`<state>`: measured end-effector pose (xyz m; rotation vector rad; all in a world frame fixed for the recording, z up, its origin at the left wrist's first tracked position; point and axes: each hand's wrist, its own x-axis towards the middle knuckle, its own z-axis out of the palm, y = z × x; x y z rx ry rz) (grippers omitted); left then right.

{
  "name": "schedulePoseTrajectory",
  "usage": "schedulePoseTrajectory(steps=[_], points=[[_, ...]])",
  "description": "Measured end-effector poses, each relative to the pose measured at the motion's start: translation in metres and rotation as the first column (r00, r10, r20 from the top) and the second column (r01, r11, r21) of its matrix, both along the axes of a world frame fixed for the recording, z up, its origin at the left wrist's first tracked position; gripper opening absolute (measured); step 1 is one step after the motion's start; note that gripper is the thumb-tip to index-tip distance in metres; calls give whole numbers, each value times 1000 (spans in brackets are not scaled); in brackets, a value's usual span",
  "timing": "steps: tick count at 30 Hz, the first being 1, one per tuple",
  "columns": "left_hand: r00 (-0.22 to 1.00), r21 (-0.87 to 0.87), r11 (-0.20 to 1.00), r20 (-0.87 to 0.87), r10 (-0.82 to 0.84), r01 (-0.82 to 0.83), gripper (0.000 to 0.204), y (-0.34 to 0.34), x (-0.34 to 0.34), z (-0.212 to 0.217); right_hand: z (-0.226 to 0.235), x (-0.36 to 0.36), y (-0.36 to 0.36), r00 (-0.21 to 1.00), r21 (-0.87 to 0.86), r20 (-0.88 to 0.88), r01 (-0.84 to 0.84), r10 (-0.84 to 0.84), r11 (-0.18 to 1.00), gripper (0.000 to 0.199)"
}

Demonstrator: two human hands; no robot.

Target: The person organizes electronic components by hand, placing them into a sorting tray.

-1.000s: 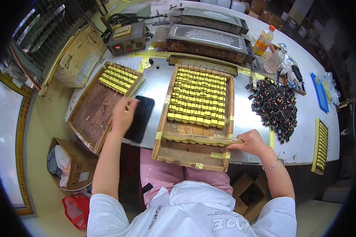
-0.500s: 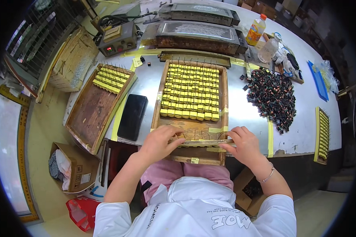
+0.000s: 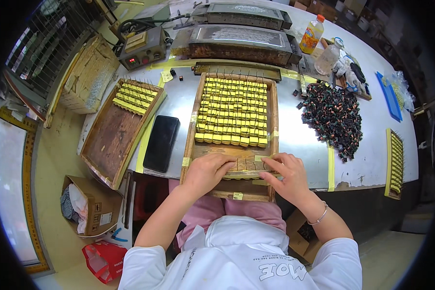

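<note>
In front of me lies a wooden tray (image 3: 274,116), its upper part filled with rows of small yellow-wrapped blocks (image 3: 232,118) with thin dark wires standing up. A separate row of yellow parts (image 3: 241,177) lies across the tray's near end, its wires upright. At that row's left part is my left hand (image 3: 208,172), thumb and forefinger closed together; what they pinch is too small to make out. My right hand (image 3: 291,178) is at the row's right part, thumb and forefinger apart around the wires, with yellow tape (image 3: 261,158) on the wood beside them.
To the left are a black phone (image 3: 161,143) and a second wooden tray (image 3: 112,140), partly filled. A heap of small black parts (image 3: 333,118) lies right. Behind stand metal-topped heating units (image 3: 241,38), a control box (image 3: 143,50) and an orange drink bottle (image 3: 312,35).
Both hands have moved inward along the near row, from its two ends toward each other. The left fingers have shifted right and the right fingers left. The filled rows have stayed in place.
</note>
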<state>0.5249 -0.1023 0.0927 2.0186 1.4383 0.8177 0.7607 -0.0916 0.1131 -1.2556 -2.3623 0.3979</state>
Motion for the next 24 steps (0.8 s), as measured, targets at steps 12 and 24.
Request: schedulePoseTrajectory(steps=[12, 24], points=[[999, 67, 998, 44, -12, 9, 16, -3, -9, -4, -6, -22, 3, 987, 245, -47, -139, 155, 960, 14], [425, -205, 881, 815, 394, -426, 19, -10, -68, 6, -15, -49, 11, 996, -148, -83, -34, 22, 988, 14]])
